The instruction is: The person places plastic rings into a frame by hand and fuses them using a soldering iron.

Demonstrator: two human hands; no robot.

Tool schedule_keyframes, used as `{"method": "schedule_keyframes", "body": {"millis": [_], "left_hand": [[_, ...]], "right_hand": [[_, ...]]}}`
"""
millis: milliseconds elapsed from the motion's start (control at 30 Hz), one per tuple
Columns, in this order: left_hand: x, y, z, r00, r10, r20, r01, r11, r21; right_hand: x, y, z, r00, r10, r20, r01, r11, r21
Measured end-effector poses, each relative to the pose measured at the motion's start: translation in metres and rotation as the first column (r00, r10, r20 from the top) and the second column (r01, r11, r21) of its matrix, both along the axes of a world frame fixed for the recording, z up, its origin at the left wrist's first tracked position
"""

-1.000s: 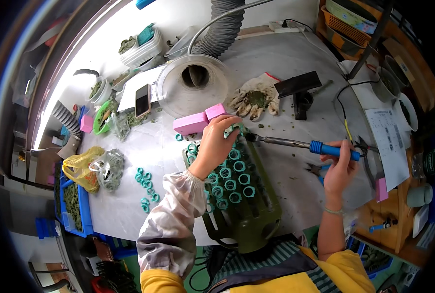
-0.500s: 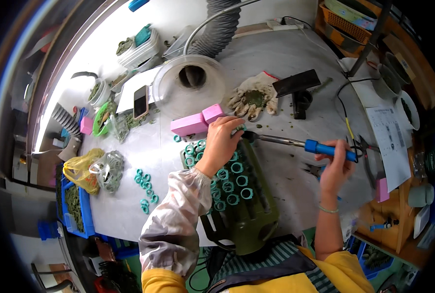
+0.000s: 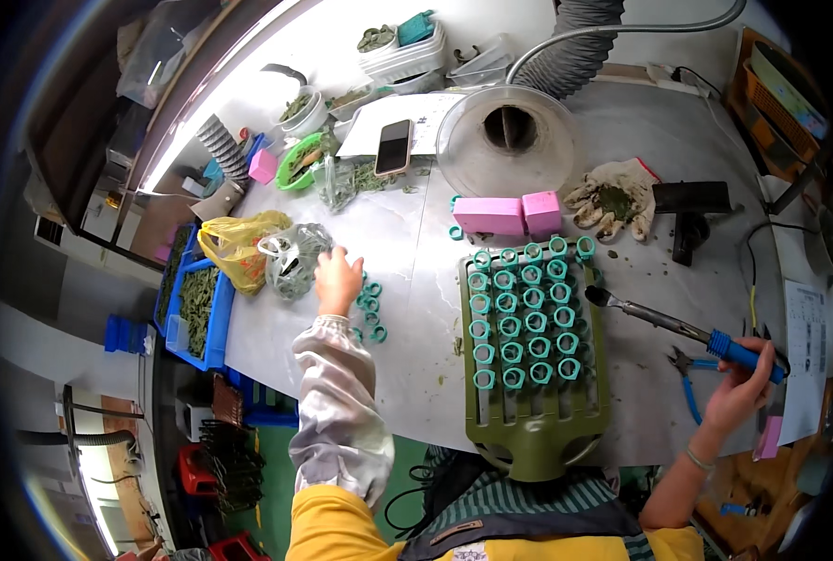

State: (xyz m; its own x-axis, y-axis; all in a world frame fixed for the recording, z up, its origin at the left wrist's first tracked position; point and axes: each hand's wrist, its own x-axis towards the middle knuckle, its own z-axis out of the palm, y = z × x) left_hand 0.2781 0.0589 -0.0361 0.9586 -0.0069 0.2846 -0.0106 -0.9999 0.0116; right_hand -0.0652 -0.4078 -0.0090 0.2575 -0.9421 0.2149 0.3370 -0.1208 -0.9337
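Teal ring-shaped pieces stand in rows on an olive-green slotted rack (image 3: 536, 421) in front of me. One teal ring (image 3: 585, 248) sits at the rack's far right corner. My left hand (image 3: 339, 280) reaches over the table to the left, fingers apart, beside a small cluster of loose teal rings (image 3: 371, 304); nothing shows in it. My right hand (image 3: 742, 385) is wrapped round the blue handle of what looks like a soldering iron (image 3: 671, 323). Its long metal shaft points left, and the dark spoon-shaped tip is just right of the rack.
Beyond the rack lie pink blocks (image 3: 487, 216), a stained glove (image 3: 615, 198) and a clear round hood (image 3: 454, 140). Blue-handled pliers (image 3: 689, 388) lie near my right hand. Left are plastic bags (image 3: 246, 245) and a blue tray (image 3: 218, 351) of green pieces. A phone (image 3: 394, 148) lies farther back.
My left hand has left the rack's far end and moved left to the loose rings. The iron's tip has drawn away from the rack's far end, toward me. The view has shifted left.
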Motion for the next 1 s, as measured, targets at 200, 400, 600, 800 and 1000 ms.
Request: {"method": "schedule_keyframes", "body": {"millis": [200, 400, 600, 800, 1000], "left_hand": [[-0.008, 0.029, -0.015, 0.900, -0.080, -0.429, -0.158, 0.857, -0.491], [0.002, 0.006, -0.004, 0.982, 0.015, -0.188, -0.081, 0.934, -0.347], [0.017, 0.002, -0.016, 0.920, -0.139, -0.366, 0.005, 0.939, -0.344], [-0.008, 0.006, -0.008, 0.913, -0.310, -0.266, 0.180, 0.890, -0.418], [-0.027, 0.005, 0.002, 0.935, -0.293, -0.200, 0.176, 0.873, -0.455]], "right_hand": [[0.003, 0.010, 0.010, 0.999, 0.031, 0.010, -0.032, 0.999, 0.015], [-0.001, 0.012, 0.017, 0.999, 0.046, 0.027, -0.046, 0.999, -0.012], [-0.006, 0.015, 0.025, 0.999, 0.038, -0.016, -0.038, 0.999, -0.007], [-0.007, 0.014, 0.024, 0.999, 0.043, -0.019, -0.043, 0.999, 0.008], [-0.012, 0.009, 0.022, 0.999, 0.011, -0.035, -0.009, 0.998, 0.067]]}}
